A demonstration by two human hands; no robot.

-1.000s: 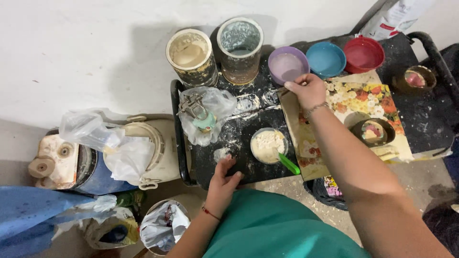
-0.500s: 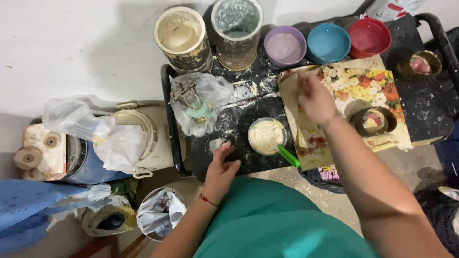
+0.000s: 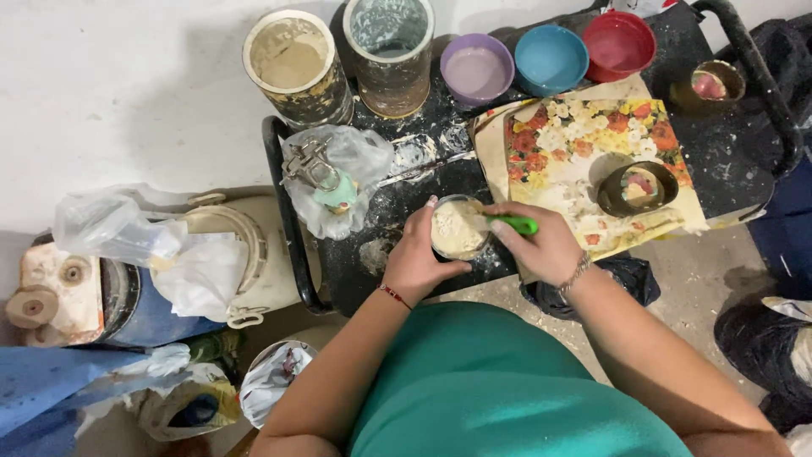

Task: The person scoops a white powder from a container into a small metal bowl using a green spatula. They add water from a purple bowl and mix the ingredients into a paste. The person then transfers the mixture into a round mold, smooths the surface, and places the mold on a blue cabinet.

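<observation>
I am cupping one small cup of pale paste (image 3: 457, 228) with my left hand (image 3: 416, 262) on the black surface (image 3: 423, 169), while my right hand (image 3: 545, 245) is gripping one green-handled tool (image 3: 514, 224) in it. Beyond are standing two tall tins (image 3: 296, 63) and three coloured bowls (image 3: 550, 57).

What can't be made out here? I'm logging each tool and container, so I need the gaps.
Head view:
- Green-handled tool: working end hidden in the small cup; right hand covers the grip.
- Bagged object: blurred by plastic.
- Red bowl: cut by top edge.
- Left hand hides cup's side.
</observation>
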